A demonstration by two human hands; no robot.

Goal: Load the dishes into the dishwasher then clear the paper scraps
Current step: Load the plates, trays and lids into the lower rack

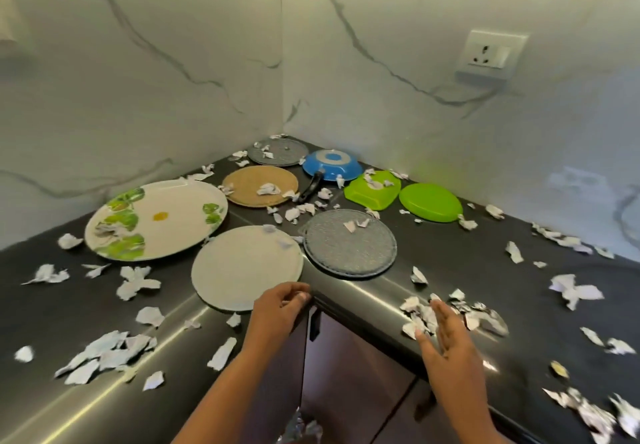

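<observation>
Dark corner countertop under marble walls, littered with paper scraps. I see my left hand curled at the counter's front edge, just beside the plain grey plate; I cannot tell whether it pinches a scrap. My right hand is flat, fingers straight, against a scrap pile. Beyond both hands lie a leaf-patterned plate, speckled plate, blue pan and green dishes.

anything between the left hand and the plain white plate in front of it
Nothing visible does. The left hand is at the near rim of the plain white plate, no dish between them. Two paper scraps lie on the plate's far edge.
</observation>
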